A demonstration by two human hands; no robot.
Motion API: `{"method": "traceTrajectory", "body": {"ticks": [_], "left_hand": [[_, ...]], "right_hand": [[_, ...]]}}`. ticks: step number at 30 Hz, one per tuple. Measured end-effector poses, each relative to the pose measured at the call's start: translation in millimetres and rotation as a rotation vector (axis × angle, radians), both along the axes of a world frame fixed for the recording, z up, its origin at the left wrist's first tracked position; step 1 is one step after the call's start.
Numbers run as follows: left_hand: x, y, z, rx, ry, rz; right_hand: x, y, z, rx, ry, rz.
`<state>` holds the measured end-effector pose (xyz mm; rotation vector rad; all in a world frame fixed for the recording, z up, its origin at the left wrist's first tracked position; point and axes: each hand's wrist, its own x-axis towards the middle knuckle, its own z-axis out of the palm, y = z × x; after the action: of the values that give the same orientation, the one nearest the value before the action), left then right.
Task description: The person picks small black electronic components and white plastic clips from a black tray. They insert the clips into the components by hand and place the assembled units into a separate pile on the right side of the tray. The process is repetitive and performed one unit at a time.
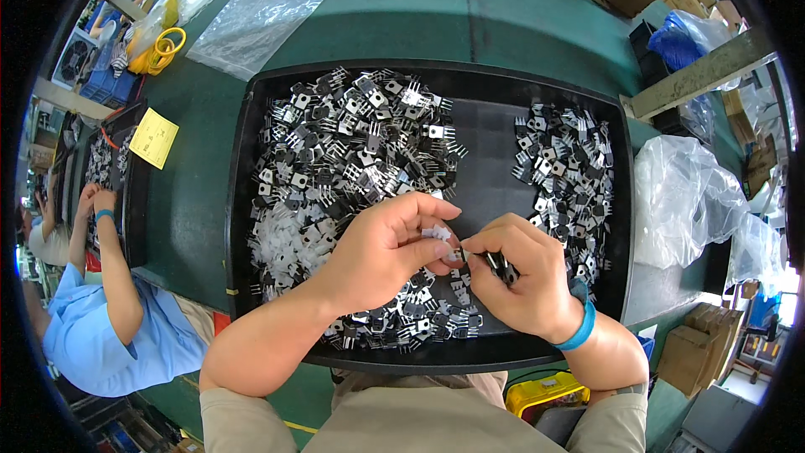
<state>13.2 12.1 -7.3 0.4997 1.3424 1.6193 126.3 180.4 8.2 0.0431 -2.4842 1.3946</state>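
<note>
My left hand (390, 243) is closed over the black tray, with small white plastic pieces (436, 235) between its thumb and fingers. Close against it, my right hand (524, 277) pinches at the same spot with thumb and forefinger. Black transistors (501, 268) with metal legs are tucked in its curled fingers. Beneath both hands lies the black tray (486, 138). A large heap of loose transistors (352, 130) fills its left part, and a smaller heap of transistors (570, 176) lies along its right side. Loose white plastic pieces (289, 239) are piled at the left heap's near edge.
A yellow paper tag (153, 138) lies left of the tray. Clear plastic bags lie on the green table (402, 8) behind and at right (683, 201). At left, a co-worker in a blue shirt (117, 335) handles parts at another tray. A yellow bin (545, 392) sits below the near edge.
</note>
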Motion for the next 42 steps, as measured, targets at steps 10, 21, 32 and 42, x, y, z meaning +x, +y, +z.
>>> {"method": "traceTrajectory", "body": {"ticks": [10, 21, 32, 42], "left_hand": [[-8.7, -3.3, 2.5, -0.027, -0.192, -0.064], [-4.6, -3.5, 5.6, -0.140, -0.094, -0.117], [-6.0, -2.2, 8.2, -0.141, -0.109, -0.073], [-12.2, -1.5, -4.0, 0.055, -0.161, 0.130]], "right_hand": [[0.6, -0.3, 0.3, -0.239, -0.118, -0.163], [-3.2, -0.8, -7.7, -0.198, -0.019, 0.017], [-4.4, -1.0, -1.3, -0.910, -0.582, -0.053], [0.8, -12.1, -29.0, 0.165, -0.233, 0.305]]}}
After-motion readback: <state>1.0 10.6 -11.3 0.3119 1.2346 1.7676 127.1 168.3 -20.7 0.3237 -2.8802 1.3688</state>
